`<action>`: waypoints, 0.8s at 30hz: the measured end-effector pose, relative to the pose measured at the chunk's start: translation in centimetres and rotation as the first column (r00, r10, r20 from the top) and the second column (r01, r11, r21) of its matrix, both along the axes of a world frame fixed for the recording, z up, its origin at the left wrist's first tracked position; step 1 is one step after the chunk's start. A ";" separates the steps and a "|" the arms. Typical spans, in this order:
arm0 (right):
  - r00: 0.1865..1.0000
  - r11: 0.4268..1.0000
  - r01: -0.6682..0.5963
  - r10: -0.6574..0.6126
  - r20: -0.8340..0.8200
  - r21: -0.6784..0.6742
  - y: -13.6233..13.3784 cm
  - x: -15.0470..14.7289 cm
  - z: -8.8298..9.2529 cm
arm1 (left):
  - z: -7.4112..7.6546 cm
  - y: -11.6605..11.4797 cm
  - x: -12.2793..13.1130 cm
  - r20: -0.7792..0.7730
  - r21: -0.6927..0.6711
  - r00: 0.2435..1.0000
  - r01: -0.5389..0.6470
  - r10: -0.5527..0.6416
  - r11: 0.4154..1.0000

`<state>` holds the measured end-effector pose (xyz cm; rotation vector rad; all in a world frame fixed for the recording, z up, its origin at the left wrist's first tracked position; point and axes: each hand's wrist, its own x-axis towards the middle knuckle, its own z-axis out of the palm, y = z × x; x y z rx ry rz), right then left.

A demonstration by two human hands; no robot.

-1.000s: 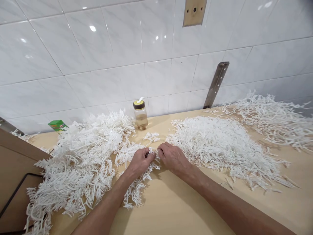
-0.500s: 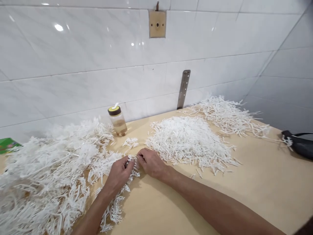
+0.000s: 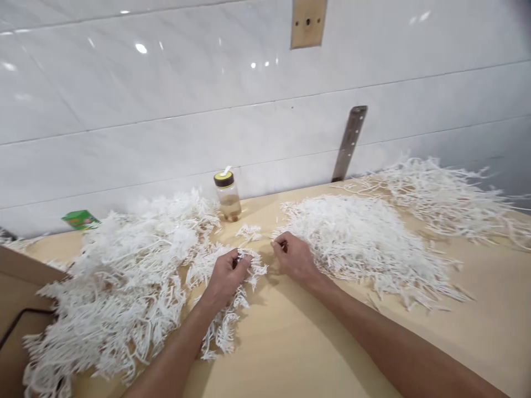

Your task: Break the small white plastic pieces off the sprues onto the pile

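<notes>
My left hand point(image 3: 226, 277) is closed on a bunch of white branching strands point(image 3: 258, 266), whose ends stick out past the thumb and fingers. My right hand point(image 3: 295, 258) is apart from it, thumb and forefinger pinched together; whatever lies between the fingertips is too small to make out. Just behind the right hand spreads a heap of short white pieces point(image 3: 352, 229). To the left lies a bigger tangled pile of white branching strands point(image 3: 136, 282), part of it reaching under my left forearm.
A jar point(image 3: 228, 199) with a dark and yellow lid stands by the wall. Further right a metal strip point(image 3: 349, 145) leans on the tiles. Long white strands point(image 3: 448, 193) lie at the far right. A green packet point(image 3: 81, 219) and a cardboard box point(image 3: 25, 298) are at the left.
My right hand has drawn away rightward from my left hand, opening a gap between them. The left hand keeps its bunch. The view has swung left, bringing the cardboard box in.
</notes>
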<state>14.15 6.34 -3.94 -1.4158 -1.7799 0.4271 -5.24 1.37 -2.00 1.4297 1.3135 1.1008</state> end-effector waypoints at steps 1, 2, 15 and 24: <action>0.997 1.000 0.018 -0.020 -0.081 -0.023 0.0 0.0 0.0 | 0.0 0.1 0.0 0.034 -0.012 0.999 -0.004 0.004 1.000; 0.990 0.998 0.038 -0.046 -0.136 -0.058 0.0 0.1 0.1 | 0.1 0.1 -0.1 0.060 -0.023 0.998 -0.009 0.010 1.000; 0.966 0.977 -0.213 0.213 -0.146 0.016 -1.8 -0.3 2.9 | 1.2 -0.3 0.1 0.175 -0.083 0.984 0.035 -0.020 0.996; 0.932 0.939 -0.323 0.294 -0.212 -0.120 -2.6 -1.5 2.5 | 1.4 -0.3 0.4 0.059 -0.032 0.997 0.061 -0.059 0.998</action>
